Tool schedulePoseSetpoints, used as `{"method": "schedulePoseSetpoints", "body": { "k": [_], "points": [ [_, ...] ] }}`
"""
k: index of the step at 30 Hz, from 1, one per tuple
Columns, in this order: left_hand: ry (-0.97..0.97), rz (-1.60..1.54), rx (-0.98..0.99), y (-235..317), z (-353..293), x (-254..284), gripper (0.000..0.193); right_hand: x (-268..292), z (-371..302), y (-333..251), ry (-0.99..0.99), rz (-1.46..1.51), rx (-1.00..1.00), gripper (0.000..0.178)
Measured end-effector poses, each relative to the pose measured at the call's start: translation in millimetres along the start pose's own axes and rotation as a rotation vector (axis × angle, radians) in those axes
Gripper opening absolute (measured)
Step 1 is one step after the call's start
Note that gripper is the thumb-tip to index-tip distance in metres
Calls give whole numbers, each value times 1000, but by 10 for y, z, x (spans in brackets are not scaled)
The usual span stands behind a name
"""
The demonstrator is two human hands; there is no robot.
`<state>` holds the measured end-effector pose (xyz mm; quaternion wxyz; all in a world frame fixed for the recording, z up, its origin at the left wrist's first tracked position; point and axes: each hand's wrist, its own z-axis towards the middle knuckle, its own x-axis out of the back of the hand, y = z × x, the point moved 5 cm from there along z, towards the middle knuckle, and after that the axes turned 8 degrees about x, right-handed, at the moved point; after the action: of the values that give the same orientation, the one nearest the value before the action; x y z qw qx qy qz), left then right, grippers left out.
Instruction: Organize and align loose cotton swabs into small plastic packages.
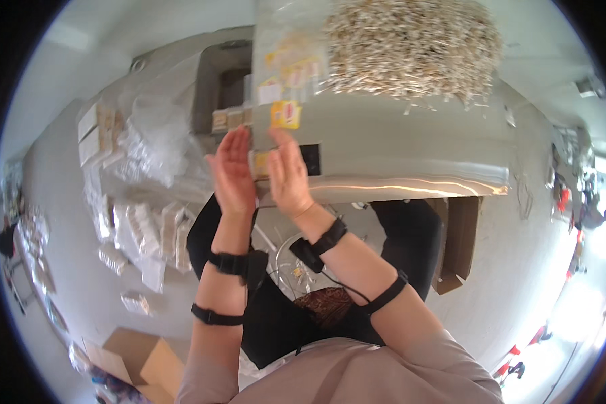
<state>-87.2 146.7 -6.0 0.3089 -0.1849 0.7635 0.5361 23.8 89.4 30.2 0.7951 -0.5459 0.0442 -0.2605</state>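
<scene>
My left hand [233, 176] is at the table's left edge, palm partly turned up and fingers stretched out. My right hand [290, 176] is beside it over the table edge, its fingers also extended. Between the two hands shows a small pack with yellow on it [261, 163]; whether either hand touches it I cannot tell. A black flat rectangle [310, 159] lies just right of my right hand. Beyond the fingertips is a yellow and white card [286, 114], with several more blurred cards [296, 73] in clear plastic behind it.
A big heap of short thin sticks, seemingly cotton swabs [414, 50], covers the far side of the grey table [411, 145]. A grey bin [205, 91] with small packs stands left. Clear plastic bags [155, 138] and bundled packs [141, 229] lie farther left; cardboard boxes [461, 242] flank me.
</scene>
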Motion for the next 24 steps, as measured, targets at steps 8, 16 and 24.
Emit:
{"method": "schedulePoseSetpoints", "body": {
  "k": [8,16,24],
  "points": [
    [11,538,-254,83,-101,-195,53,679,149,283,120,177,-144,37],
    [-220,1109,-263,-325,-14,-1205,21,2112,828,424,-134,-755,-108,37],
    [-406,1607,-595,-672,317,-1687,36,1910,989,481,-239,-971,55,43]
  ]
}}
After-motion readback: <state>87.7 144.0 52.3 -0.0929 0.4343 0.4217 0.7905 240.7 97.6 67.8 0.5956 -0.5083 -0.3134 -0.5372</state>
